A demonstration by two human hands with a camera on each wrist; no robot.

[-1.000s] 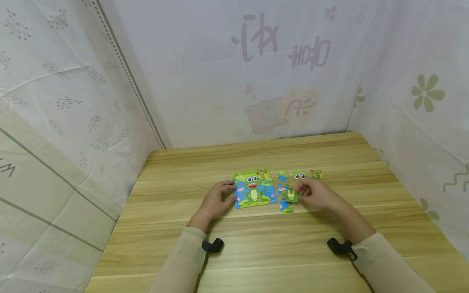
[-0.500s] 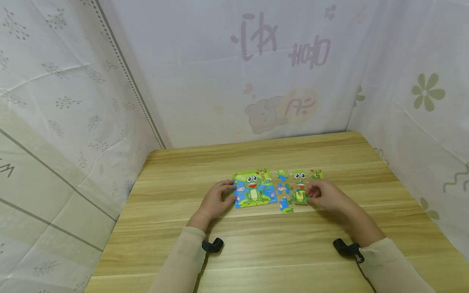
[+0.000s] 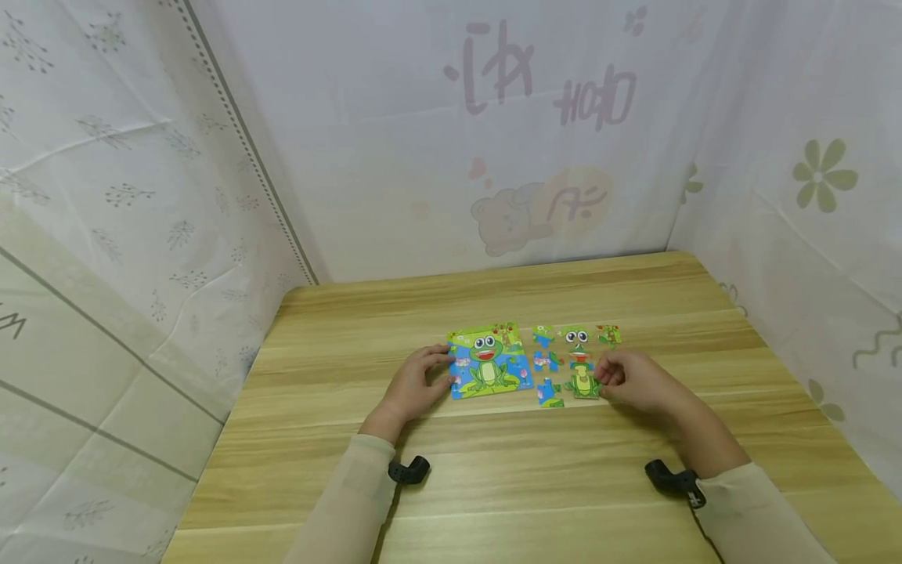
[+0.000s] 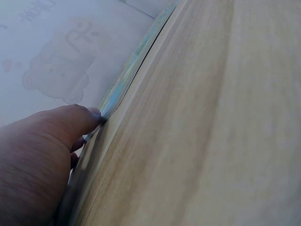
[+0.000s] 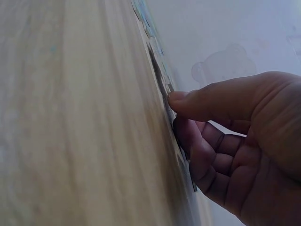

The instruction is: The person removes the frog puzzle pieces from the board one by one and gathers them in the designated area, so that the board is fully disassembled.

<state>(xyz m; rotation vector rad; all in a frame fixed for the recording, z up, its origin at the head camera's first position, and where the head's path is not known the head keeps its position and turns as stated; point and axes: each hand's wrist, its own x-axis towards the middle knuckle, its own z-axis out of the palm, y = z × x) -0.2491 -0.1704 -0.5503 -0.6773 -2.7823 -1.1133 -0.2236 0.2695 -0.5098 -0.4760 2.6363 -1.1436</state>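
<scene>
In the head view, my right hand [image 3: 634, 381] pinches a jigsaw piece [image 3: 582, 387] showing the frog's belly and feet, at the lower end of the frog column. In the right wrist view, the thumb [image 5: 181, 101] and curled fingers close on a thin piece, seen edge-on near the tabletop. Just above it lie a piece with the frog's mouth [image 3: 579, 355] and a piece with its eyes [image 3: 574, 336]. My left hand [image 3: 414, 384] rests with relaxed fingers against the left edge of a square frog picture board [image 3: 488, 366]; the left wrist view shows its thumb [image 4: 89, 117] at the board's corner.
Left of the frog column lie a blue-green corner piece [image 3: 543, 335], a blue piece with pink [image 3: 545, 361] and a lower corner piece [image 3: 549, 393]. A piece with red fruit [image 3: 608, 334] lies top right. Printed curtains [image 3: 395, 141] stand behind the wooden table [image 3: 493, 486].
My right hand has moved right with the belly piece, drawing it from beside the left pieces to below the mouth piece. My left hand has stayed at the board.
</scene>
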